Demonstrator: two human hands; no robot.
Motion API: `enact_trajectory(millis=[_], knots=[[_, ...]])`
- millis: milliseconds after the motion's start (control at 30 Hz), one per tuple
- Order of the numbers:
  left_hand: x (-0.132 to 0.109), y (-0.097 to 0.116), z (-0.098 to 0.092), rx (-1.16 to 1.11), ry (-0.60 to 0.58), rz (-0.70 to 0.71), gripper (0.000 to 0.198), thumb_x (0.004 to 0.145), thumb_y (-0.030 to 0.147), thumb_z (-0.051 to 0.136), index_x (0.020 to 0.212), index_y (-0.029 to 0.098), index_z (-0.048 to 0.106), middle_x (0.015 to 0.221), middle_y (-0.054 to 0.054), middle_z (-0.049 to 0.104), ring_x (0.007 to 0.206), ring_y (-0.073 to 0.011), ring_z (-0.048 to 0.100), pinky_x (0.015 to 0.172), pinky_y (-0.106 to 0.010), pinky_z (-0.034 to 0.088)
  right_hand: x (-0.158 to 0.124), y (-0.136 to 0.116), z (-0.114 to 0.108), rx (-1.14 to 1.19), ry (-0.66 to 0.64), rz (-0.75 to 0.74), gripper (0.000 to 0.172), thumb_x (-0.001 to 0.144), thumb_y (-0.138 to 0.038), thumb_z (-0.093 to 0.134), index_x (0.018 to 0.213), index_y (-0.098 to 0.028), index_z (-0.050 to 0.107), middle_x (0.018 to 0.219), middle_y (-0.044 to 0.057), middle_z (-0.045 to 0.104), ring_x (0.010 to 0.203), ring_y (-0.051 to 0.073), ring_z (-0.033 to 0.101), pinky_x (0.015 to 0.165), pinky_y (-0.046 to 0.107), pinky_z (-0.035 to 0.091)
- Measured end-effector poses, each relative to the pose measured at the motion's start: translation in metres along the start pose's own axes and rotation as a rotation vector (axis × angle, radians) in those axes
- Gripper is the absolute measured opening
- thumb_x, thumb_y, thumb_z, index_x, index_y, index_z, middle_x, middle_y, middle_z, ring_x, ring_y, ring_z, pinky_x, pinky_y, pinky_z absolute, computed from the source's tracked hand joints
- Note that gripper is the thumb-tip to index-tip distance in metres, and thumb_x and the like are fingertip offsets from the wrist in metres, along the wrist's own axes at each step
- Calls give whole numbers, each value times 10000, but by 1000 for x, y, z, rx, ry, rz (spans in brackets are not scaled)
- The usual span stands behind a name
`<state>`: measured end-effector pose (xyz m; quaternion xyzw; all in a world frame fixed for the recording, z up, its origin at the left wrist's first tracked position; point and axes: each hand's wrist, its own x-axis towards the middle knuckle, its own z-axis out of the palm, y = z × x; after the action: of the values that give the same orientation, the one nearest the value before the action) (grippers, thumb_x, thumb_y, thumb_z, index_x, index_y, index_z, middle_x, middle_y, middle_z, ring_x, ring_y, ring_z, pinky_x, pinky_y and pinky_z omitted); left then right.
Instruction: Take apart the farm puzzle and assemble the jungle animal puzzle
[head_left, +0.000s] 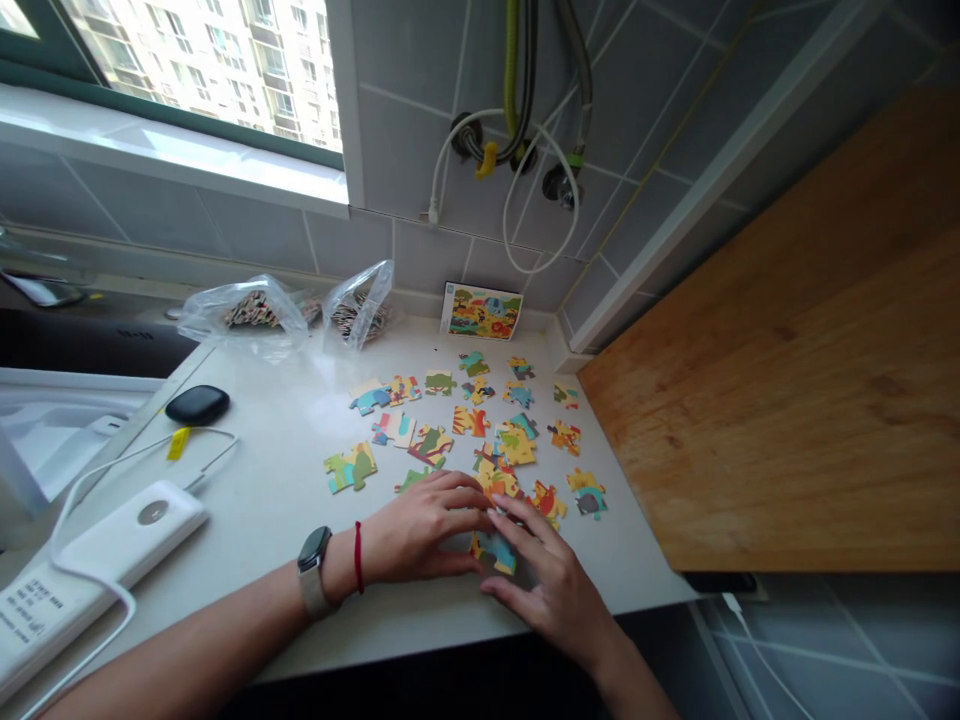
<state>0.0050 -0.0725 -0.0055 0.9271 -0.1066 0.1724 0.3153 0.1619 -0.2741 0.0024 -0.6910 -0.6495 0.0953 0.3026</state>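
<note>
Daylight pours through the upper-left window (187, 117) — apartment building (232, 50) overexposed, windowsill (172, 146) glaring — while the grey wall tiles (405, 55) and the wooden panel's (795, 380) upper corner look dim.

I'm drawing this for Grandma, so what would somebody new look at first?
Probably the bright jigsaw pieces scattered over the white counter, with the left hand and right hand at their near side. Next might come the big brown wooden panel filling much of the right side, then the colourful picture card standing behind the pieces, near the tiled wall.
</note>
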Motion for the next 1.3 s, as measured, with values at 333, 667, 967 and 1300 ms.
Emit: enact_trajectory(millis=[333, 667, 967, 1300], knots=[[-3, -21, 15, 134, 33, -185, 614, 927, 454, 745, 1450, 233, 511, 1518, -155, 549, 1455, -367, 444, 1169, -602, 413, -30, 23, -9, -96, 227, 183, 526, 964, -332, 661, 1477, -258, 570, 1399, 121, 641, 1296, 307, 636, 1104, 475, 552], [5, -23, 8, 114, 59, -139, 340, 951, 371, 686, 1250, 212, 654, 1192, -124, 712, 1170, -313, 605, 1028, -521, 527, -84, 68, -15, -448, 441, 416, 577, 965, -567, 586, 1432, -229, 560, 1247, 165, 639, 1134, 375, 629, 992, 592, 534], [-1, -14, -4, -65, -132, 6, 366, 859, 443, 767, 1164, 245, 721, 1129, -81, 734, 1148, -288, 617, 1022, -440, 526, -20, 19, -3, -257, 116, 219, 487, 926, -323, 691, 1407, -305, 625, 1441, 79, 626, 1346, 315, 571, 1113, 502, 519], [-3, -16, -1, 43, -163, -65, 840, 848, 723, 698, 1485, 215, 492, 1519, -174, 541, 1434, -384, 470, 1176, -542, 412, 10, 22, 20, -236, 154, 172, 378, 883, -147, 718, 1249, -243, 730, 1274, 97, 725, 1195, 306, 655, 1086, 537, 540]])
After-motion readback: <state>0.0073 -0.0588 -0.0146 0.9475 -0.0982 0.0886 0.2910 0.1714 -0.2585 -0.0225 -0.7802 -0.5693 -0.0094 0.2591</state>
